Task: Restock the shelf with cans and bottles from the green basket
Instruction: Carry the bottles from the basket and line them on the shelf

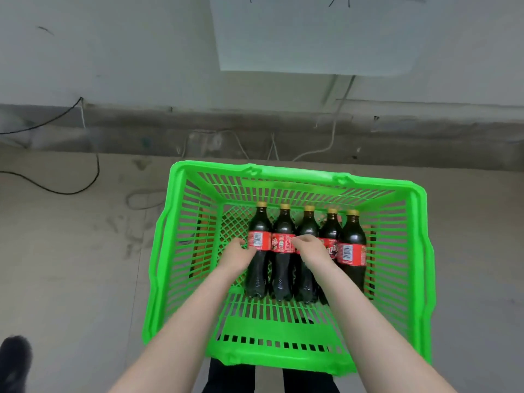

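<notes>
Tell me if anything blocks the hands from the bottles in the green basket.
Nothing visible does. The green basket is open on top, and both hands are on the bottles: the left hand curls round the leftmost bottle at its label, the right hand round the third bottle from the left.

A: Hands?
B: Both inside the green basket (297, 173). Left hand (239, 255) grips the leftmost bottle (259, 222) at its red label. Right hand (310, 248) has its fingers curled over the third bottle (307, 226), also at the label.
A: Load?
B: Five bottles lying side by side under and between the hands, with dark liquid and yellow caps pointing away from the wrists. One sits between the hands, two are right of the right hand.
A: Surroundings?
B: Black cable (71, 191) on the grey floor (85, 279), well left of the left hand. Dark shoe (14, 361) far left, behind the wrists.
</notes>
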